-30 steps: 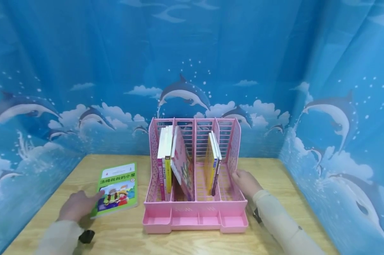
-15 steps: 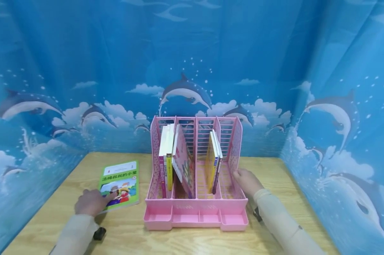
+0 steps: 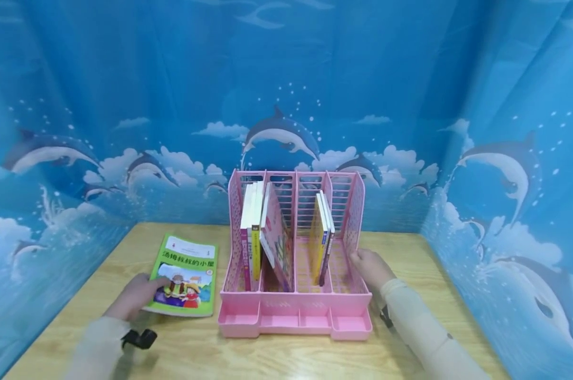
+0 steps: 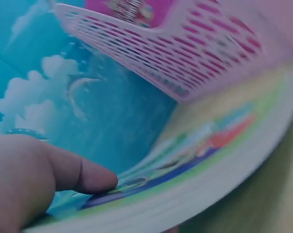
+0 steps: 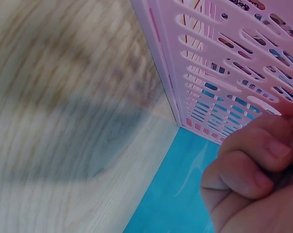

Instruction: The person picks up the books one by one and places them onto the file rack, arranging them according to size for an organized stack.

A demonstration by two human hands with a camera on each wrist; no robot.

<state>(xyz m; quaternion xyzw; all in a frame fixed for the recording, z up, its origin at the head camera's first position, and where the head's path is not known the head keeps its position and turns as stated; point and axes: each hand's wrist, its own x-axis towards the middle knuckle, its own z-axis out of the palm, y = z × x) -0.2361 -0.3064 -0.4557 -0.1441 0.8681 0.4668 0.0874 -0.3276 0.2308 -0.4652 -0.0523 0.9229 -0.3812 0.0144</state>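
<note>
A green picture book [image 3: 186, 279] with a cartoon cover lies left of the pink book rack [image 3: 296, 302]. My left hand [image 3: 136, 296] pinches its left edge, thumb on the cover [image 4: 95, 179] and a fingertip just showing underneath. In the left wrist view the book's near edge is lifted and bowed. At the rack's right side wall, my right hand [image 3: 372, 269] grips the edge. Its curled fingers [image 5: 253, 170] show beside the slotted panel [image 5: 224, 73] in the right wrist view; the thumb is hidden there.
Several books stand in the rack: white-edged ones [image 3: 250, 237] at left, a pink one [image 3: 276, 237] leaning beside them, and thin yellow and dark ones [image 3: 321, 237] farther right. Low pink trays [image 3: 238, 316] run along its front. Blue dolphin curtains [image 3: 286, 79] enclose the wooden table [image 3: 186, 353].
My left hand has gone from resting over the cover to pinching the left edge, and the book's near edge has risen as it shifted slightly right. My right hand stays at the rack.
</note>
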